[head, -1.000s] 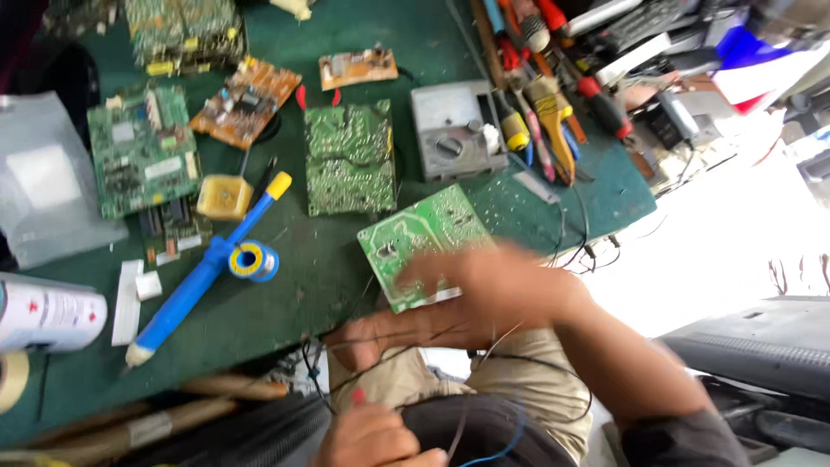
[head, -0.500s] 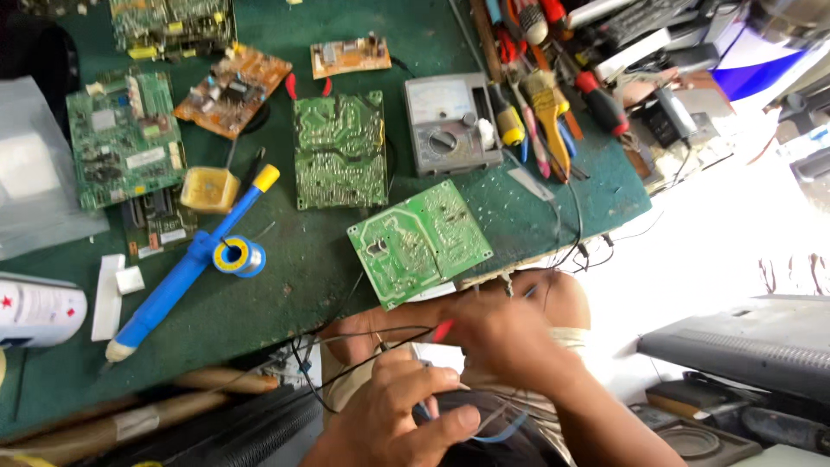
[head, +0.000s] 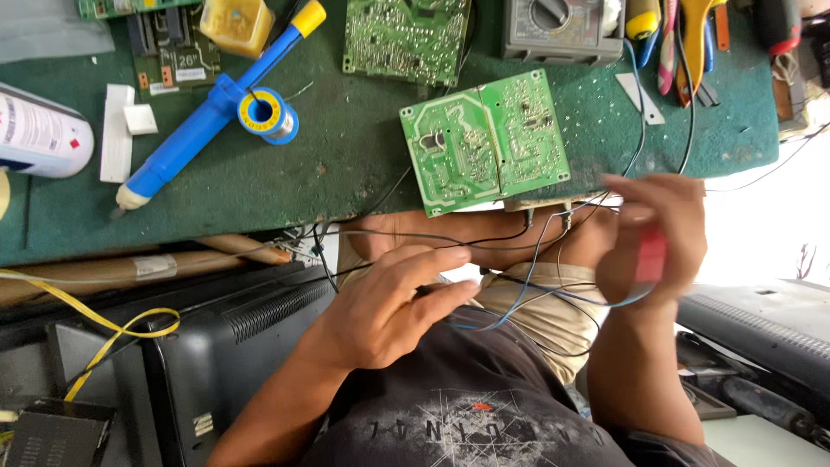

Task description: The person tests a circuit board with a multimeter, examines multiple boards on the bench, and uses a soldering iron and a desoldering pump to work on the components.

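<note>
A green circuit board (head: 484,143) lies solder side up at the near edge of the green bench mat (head: 346,164). Thin black and blue wires (head: 527,285) hang from the bench down across my lap. My right hand (head: 653,233) is raised just below the bench edge, right of the board, closed on a small red object (head: 650,256) that is blurred; the wires run to it. My left hand (head: 389,303) hovers over my lap with fingers stretched out, fingertips by the blue wire, holding nothing.
On the mat are a blue desoldering pump (head: 207,112), a solder spool (head: 268,117), a yellow tin (head: 238,22), a second green board (head: 406,39), a grey multimeter (head: 562,26), hand tools (head: 683,35) and a white can (head: 39,134). A black casing (head: 233,346) and yellow cable (head: 112,320) sit below.
The view has tilted down and closer. My right hand has lifted from my lap to the right with the red object. My left hand has opened and let go.
</note>
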